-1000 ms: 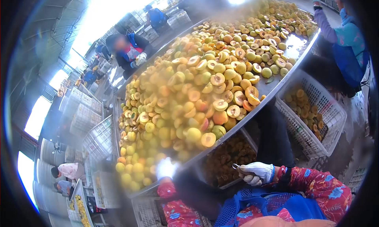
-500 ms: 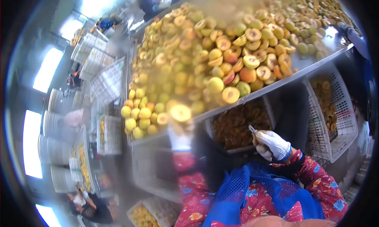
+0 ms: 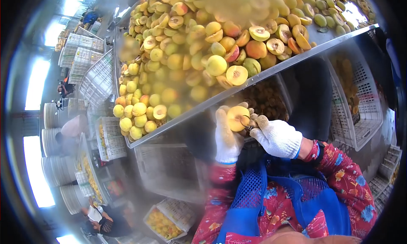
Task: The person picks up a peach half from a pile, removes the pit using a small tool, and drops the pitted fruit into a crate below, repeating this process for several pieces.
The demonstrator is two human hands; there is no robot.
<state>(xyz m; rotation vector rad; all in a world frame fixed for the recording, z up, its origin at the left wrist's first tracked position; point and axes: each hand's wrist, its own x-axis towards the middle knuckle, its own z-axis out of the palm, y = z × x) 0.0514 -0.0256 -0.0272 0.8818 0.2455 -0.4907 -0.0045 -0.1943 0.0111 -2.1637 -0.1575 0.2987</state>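
My left hand (image 3: 229, 136), in a white glove, holds a halved yellow fruit (image 3: 235, 118) with its cut face up, just below the metal table's edge. Gloved as well, my right hand (image 3: 277, 136) is closed on a small metal tool (image 3: 245, 120), whose curved tip touches the middle of the cut face. Much of the tool is hidden by the fingers. Above both hands, many halved fruits (image 3: 256, 49) are piled on the metal table (image 3: 186, 116). Beneath the hands, a crate of dark brown pieces (image 3: 266, 97) is partly covered.
A white crate (image 3: 362, 112) with fruit pieces stands at the right. An empty-looking translucent bin (image 3: 169, 170) and a crate of yellow fruit (image 3: 163, 223) are at the lower left. Stacked crates (image 3: 80, 57) and a seated person (image 3: 101, 220) are farther left.
My left hand has come from the table's edge down and right with the fruit half. My right hand has moved slightly, bringing the tool to the fruit. The view has shifted.
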